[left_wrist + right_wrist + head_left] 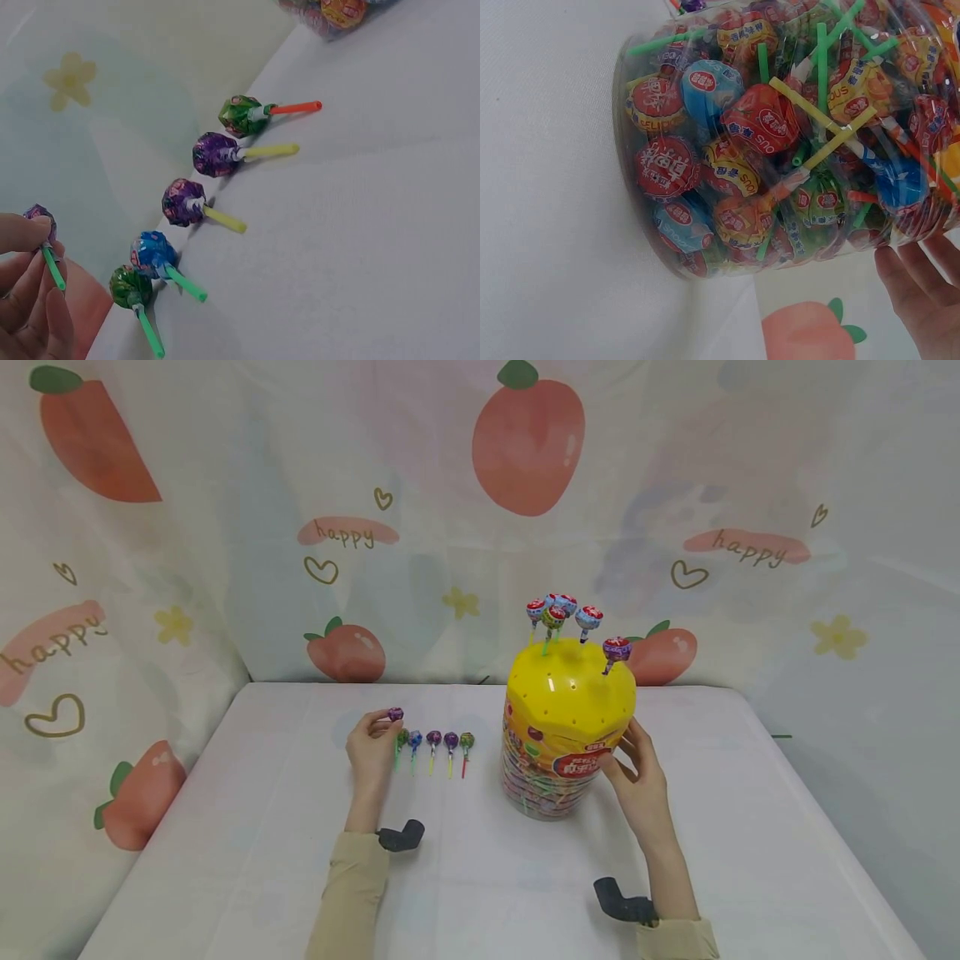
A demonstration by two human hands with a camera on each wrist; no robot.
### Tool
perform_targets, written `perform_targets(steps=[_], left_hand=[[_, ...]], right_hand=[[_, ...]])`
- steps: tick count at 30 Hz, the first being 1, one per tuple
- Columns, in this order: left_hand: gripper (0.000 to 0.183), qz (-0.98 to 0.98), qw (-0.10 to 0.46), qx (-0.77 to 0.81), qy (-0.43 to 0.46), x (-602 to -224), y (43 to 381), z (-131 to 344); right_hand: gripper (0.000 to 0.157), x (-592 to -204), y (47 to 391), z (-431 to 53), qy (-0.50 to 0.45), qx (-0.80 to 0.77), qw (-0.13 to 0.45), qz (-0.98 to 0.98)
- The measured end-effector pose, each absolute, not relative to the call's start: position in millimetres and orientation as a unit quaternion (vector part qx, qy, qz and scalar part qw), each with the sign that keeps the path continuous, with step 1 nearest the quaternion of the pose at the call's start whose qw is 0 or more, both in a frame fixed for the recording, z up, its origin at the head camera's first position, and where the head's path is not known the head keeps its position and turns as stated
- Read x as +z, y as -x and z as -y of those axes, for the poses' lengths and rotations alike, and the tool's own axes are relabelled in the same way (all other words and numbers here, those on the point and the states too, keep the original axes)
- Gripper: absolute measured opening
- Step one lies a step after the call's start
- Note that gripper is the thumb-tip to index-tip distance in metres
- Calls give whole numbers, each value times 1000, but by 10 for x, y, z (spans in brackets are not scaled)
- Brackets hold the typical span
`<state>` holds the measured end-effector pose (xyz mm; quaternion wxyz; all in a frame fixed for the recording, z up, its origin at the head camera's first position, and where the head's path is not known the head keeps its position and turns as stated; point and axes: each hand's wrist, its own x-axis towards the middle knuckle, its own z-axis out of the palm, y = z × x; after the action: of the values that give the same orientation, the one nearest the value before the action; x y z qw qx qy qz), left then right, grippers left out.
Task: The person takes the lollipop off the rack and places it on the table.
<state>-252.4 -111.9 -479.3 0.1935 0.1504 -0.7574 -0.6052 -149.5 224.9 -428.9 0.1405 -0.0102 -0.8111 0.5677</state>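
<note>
In the head view my left hand (371, 752) is left of the middle of the table, its thumb and fingertips pinching a purple-wrapped lollipop (395, 714). The left wrist view shows this lollipop's green stick (54, 268). Beside that hand lie several lollipops in a row, among them a blue one (153, 253) and a green one with a red stick (241, 115). My right hand (637, 781) rests spread against the side of a big clear lollipop jar (551, 785) with a yellow lid (566, 689). Its fingers (907, 274) look fairly straight there.
Several lollipops stand upright in the lid, including a purple one (617, 649) at its right edge. Small holes dot the lid. The white-covered table (480, 877) meets a printed cloth backdrop (435, 452) behind. Black wrist mounts (401, 835) stick out from both forearms.
</note>
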Motion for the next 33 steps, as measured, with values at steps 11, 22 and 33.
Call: perform_targets(steps=[11,22,33], left_hand=[[28,816,164,-523,-185,-4992,2587,1266],[28,847,148,-475,-189,-5072,2639,1337],[24,861,155,-447,-184,-5112,2650,1327]], right_hand=[[66,-4314,1522,-2262,19,552,138,822],[66,-4320,1526,-2271,22,544,140,827],[66,-4315,1514,-2269,18,541,144,829]])
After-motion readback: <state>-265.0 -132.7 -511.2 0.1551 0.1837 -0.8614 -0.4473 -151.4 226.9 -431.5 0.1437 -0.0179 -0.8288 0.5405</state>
